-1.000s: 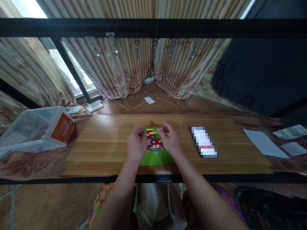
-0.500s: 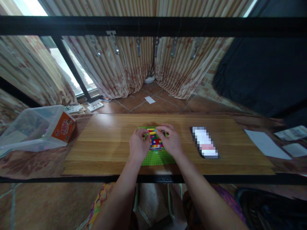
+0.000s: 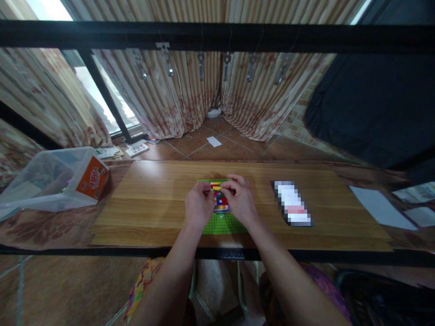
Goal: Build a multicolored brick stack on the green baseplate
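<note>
On the board lies a green studded baseplate (image 3: 224, 224), with a block of many-coloured toy bricks (image 3: 222, 202) built up on it. A small yellow brick (image 3: 216, 188) shows between my fingertips, above the far part of the build. My left hand (image 3: 200, 203) comes in from the left, thumb and forefinger pinched at the yellow brick's left end. From the right, my right hand (image 3: 240, 201) has its thumb and forefinger closed at the other end. The fingers hide both sides of the build, and the exact contact is too small to see well.
A phone (image 3: 292, 203) with a blurred screen lies right of my hands on the wooden board (image 3: 146, 203). At the left stands a clear plastic bin (image 3: 57, 181) with an orange label. White paper (image 3: 380, 206) lies at the right. A black bar with hooks crosses above.
The view has shifted slightly, so everything sits a little further right. My fingers have moved slightly closer together around the yellow brick; both hands stay over the build.
</note>
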Demonstrator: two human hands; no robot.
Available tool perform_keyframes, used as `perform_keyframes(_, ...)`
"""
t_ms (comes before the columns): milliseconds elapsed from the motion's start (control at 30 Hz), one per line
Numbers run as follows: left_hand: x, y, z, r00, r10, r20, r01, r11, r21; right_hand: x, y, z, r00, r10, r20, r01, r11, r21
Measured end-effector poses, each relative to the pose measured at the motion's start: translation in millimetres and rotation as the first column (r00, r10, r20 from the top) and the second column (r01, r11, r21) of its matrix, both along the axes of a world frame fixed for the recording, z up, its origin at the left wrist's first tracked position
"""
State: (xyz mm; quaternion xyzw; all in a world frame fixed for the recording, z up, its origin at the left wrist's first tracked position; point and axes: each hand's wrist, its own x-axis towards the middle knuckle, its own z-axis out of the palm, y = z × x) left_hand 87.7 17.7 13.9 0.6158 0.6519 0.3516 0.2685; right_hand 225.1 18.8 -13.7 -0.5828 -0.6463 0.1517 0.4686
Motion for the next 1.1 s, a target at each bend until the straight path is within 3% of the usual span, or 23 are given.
perform_keyframes(633, 0.3, -0.6, 0.3, 0.994, 0.019, -0.112, -0.018, 1.000, 0.011, -8.6, 2.1, -2.0, 0.994, -0.063, -0.092, 0.062, 0.998, -0.013)
perform_keyframes(1100, 2.6, -3.0, -1.1, 0.993, 0.046, -0.105, -0.042, 0.998, 0.038, -10.4, 4.4, -4.6, 0.981, -0.092, -0.173, 0.090, 0.996, -0.018)
